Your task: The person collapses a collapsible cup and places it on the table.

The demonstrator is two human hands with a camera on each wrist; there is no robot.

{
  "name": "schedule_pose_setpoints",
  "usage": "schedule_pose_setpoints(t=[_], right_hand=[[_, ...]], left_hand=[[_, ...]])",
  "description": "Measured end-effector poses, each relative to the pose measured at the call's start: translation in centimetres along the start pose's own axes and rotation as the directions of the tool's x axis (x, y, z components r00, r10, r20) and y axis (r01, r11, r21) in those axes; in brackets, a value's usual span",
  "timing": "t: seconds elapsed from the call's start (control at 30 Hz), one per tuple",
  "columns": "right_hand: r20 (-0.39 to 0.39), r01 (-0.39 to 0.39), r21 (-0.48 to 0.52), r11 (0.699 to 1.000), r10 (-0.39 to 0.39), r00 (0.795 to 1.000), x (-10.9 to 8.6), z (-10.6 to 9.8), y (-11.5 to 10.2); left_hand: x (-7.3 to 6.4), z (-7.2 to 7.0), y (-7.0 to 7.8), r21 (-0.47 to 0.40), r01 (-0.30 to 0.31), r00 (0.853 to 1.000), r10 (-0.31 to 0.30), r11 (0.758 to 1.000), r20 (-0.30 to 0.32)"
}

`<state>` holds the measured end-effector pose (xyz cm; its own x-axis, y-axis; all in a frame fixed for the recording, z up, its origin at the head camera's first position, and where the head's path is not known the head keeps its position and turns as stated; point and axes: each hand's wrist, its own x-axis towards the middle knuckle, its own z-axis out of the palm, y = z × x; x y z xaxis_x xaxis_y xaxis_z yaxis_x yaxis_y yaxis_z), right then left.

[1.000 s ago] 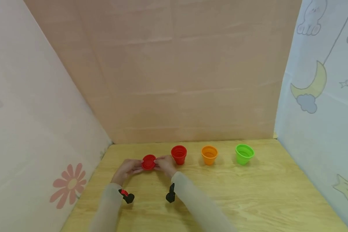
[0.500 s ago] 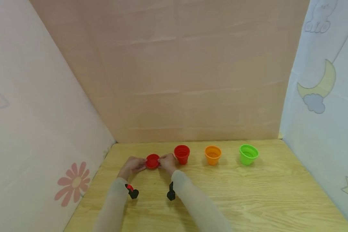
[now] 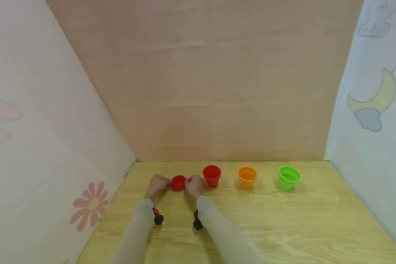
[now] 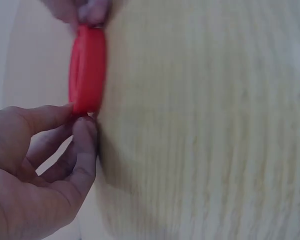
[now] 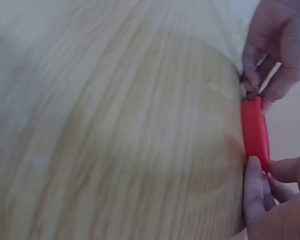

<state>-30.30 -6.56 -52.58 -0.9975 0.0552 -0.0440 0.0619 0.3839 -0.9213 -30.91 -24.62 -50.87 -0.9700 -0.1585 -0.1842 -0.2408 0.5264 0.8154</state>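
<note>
Between my two hands is a red collapsible cup, folded flat into a ringed disc. My left hand pinches its left edge; in the left wrist view the thumb lies on the disc's top side and the fingers under its edge. On the opposite edge my right hand pinches it the same way. From the right wrist view the flat cup shows edge-on, close over the wooden table, with fingertips at both ends.
To the right of my hands an expanded red cup, an orange cup and a green cup stand upright in a row on the wooden table. A brown paper wall rises behind; printed white sheets flank both sides.
The head view has shifted, moving the whole scene rightward in it. The red disc, tilted toward the camera earlier, now lies flatter, and my left hand has turned more palm-down.
</note>
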Motion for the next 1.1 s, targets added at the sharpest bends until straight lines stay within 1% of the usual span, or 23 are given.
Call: schedule_pose_setpoints(t=[0.1, 0.27, 0.33, 0.4, 0.5, 0.63, 0.7, 0.77, 0.83, 0.87, 0.93, 0.97, 1.03, 1.1], right_hand=[[0.008, 0.004, 0.033, 0.999, -0.004, 1.000, -0.1, -0.2, -0.1], [0.026, -0.019, 0.047, 0.999, 0.018, 0.999, 0.0, -0.4, 0.0], [0.037, -0.027, 0.043, 0.999, 0.025, 0.999, -0.1, -0.4, 0.1], [0.046, -0.035, 0.042, 0.999, 0.033, 0.998, -0.3, -0.4, 0.2], [0.064, -0.057, 0.051, 0.997, 0.054, 0.997, -0.8, -0.5, -0.1], [0.117, -0.064, 0.061, 0.996, 0.056, 0.992, -1.7, -1.0, -1.2], [0.155, -0.040, 0.101, 0.994, 0.024, 0.988, -2.1, -1.5, -1.9], [0.187, -0.013, 0.153, 0.988, -0.016, 0.982, -2.7, -2.3, -2.8], [0.210, 0.027, 0.225, 0.974, -0.075, 0.975, -3.2, -3.4, -3.6], [0.212, 0.053, 0.245, 0.968, -0.107, 0.971, -3.4, -4.0, -4.0], [0.193, 0.124, 0.250, 0.960, -0.175, 0.966, -3.8, -5.3, -4.6], [0.175, 0.172, 0.241, 0.955, -0.217, 0.960, -3.8, -6.0, -4.8], [0.126, 0.257, 0.188, 0.948, -0.283, 0.951, -3.8, -7.3, -5.0], [0.081, 0.326, 0.124, 0.937, -0.337, 0.938, -3.7, -8.6, -4.9]], left_hand=[[0.4, 0.3, -0.2, 0.017, 0.006, 1.000, -0.005, 1.000, -0.024], [0.9, 0.6, -0.5, -0.018, 0.012, 0.999, -0.013, 1.000, -0.033], [0.9, 0.6, -0.6, -0.039, 0.015, 0.999, -0.016, 0.999, -0.029], [0.8, 0.5, -0.6, -0.042, 0.012, 0.999, -0.013, 0.999, -0.030], [0.4, 0.4, -0.5, -0.028, -0.001, 0.999, 0.000, 1.000, -0.043], [-0.1, 0.0, 0.0, 0.000, -0.060, 0.995, 0.060, 0.998, -0.080], [-0.3, -0.2, 0.4, 0.000, -0.085, 0.992, 0.085, 0.996, -0.097], [-0.4, -0.3, 0.9, 0.006, -0.117, 0.988, 0.117, 0.993, -0.102], [-0.6, -0.2, 1.4, 0.017, -0.143, 0.984, 0.144, 0.990, -0.109], [-0.8, -0.2, 1.7, 0.023, -0.156, 0.981, 0.157, 0.988, -0.111], [-1.0, 0.1, 2.2, 0.033, -0.188, 0.975, 0.190, 0.982, -0.116], [-1.1, 0.3, 2.5, 0.029, -0.204, 0.972, 0.206, 0.979, -0.116], [-1.4, 0.7, 3.0, 0.015, -0.243, 0.964, 0.243, 0.970, -0.112], [-1.6, 1.2, 3.6, -0.002, -0.281, 0.955, 0.279, 0.960, -0.098]])
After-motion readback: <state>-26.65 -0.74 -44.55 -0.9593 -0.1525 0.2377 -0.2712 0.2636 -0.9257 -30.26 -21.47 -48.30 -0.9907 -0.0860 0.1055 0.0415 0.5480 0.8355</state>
